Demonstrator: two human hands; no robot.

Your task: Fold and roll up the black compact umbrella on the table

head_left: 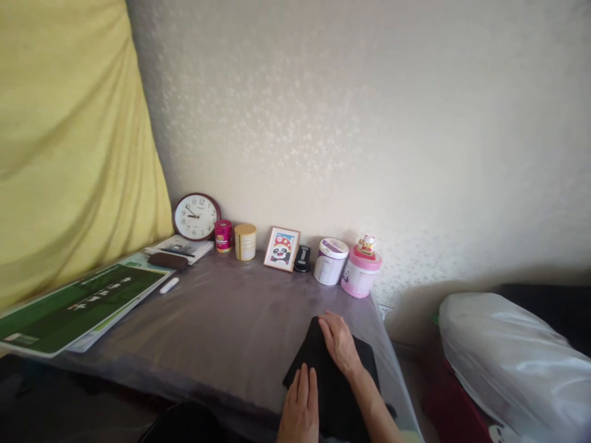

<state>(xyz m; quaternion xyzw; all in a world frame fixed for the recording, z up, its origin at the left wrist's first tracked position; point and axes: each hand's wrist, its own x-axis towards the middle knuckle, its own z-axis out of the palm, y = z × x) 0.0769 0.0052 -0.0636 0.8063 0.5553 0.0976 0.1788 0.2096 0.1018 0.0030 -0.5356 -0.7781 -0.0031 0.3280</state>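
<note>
A black piece of what looks like folded cloth [333,397] lies at the front right of the table, its lower end running out of the picture. My left hand [301,403] rests on its left edge, fingers stretched out and held side by side. Farther up, my right hand [338,341] lies over the top edge of the cloth, with its fingers extended and pointing left. Neither hand grips anything that I can see. Whether the black piece is a garment or a bag I cannot tell.
Along the wall stand a clock [197,216], a pink tin [224,236], a yellow-lidded jar [245,242], a panda picture frame [281,249], a black stapler-like object [302,259] and two tubs [331,262]. Green printed sheets [87,301] lie left. White plastic [512,357] bulges beyond the table's right edge.
</note>
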